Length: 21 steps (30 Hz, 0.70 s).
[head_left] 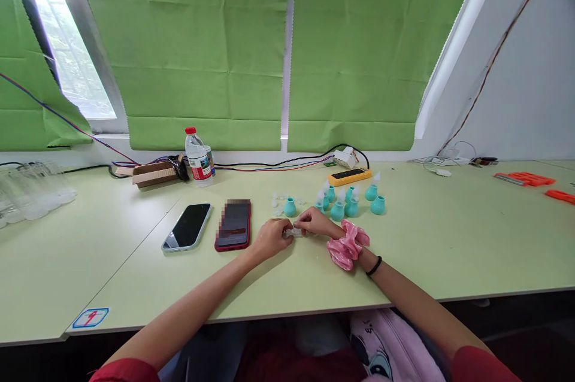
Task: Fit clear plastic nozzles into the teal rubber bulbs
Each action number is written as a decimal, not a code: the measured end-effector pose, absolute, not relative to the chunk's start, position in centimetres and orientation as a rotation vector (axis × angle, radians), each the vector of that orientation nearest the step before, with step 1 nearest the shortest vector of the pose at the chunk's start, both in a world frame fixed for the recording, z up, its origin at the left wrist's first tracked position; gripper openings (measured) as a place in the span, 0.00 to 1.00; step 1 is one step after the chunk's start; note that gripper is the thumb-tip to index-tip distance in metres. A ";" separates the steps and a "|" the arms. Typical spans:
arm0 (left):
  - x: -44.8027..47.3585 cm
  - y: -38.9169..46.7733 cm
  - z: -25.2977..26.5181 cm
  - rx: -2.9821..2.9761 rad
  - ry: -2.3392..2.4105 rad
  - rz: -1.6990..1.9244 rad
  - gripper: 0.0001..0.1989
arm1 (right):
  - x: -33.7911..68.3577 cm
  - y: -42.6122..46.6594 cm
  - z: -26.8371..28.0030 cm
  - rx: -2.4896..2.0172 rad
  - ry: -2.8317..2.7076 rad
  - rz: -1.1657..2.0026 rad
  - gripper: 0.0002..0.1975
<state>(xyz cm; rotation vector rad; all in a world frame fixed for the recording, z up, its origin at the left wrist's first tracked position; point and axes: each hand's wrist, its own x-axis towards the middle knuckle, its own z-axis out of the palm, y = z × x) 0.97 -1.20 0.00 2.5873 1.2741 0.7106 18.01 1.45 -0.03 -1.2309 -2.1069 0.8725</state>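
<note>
My left hand (273, 239) rests low over the table with its fingers closed on a small clear plastic piece (294, 232). From the other side, my right hand (317, 221) pinches at the same piece; its fingertips meet it, and what else they may hold is too small to tell. Just behind my hands stands a teal bulb-shaped piece (290, 208) with an open neck. Small translucent bits (275, 203) lie scattered around it. Several more teal bulbs (351, 208) stand behind my right hand, some with pale translucent tips in their necks.
Left of my hands lie a red-edged phone (233, 226) and a light-cased phone (187, 227). A water bottle (199, 157) and a cardboard box (155, 174) stand at the back. Behind the bulbs is a yellow power strip (349, 176). Orange-handled tools (525, 178) lie far right.
</note>
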 end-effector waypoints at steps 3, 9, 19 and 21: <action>0.9 -1.2 0.0 2.576 1.288 0.685 0.08 | 18.0 1.3 0.1 -1.241 -2.105 0.929 0.14; 0.9 -1.4 0.3 2.578 1.335 0.651 0.12 | 18.1 1.3 0.2 -1.218 -2.113 0.953 0.15; 0.9 -2.0 1.1 2.706 1.392 0.508 0.16 | 18.0 1.0 0.4 -1.207 -2.068 0.985 0.15; 0.9 -2.1 1.2 2.706 1.399 0.498 0.16 | 18.0 1.1 0.3 -1.197 -2.071 0.985 0.15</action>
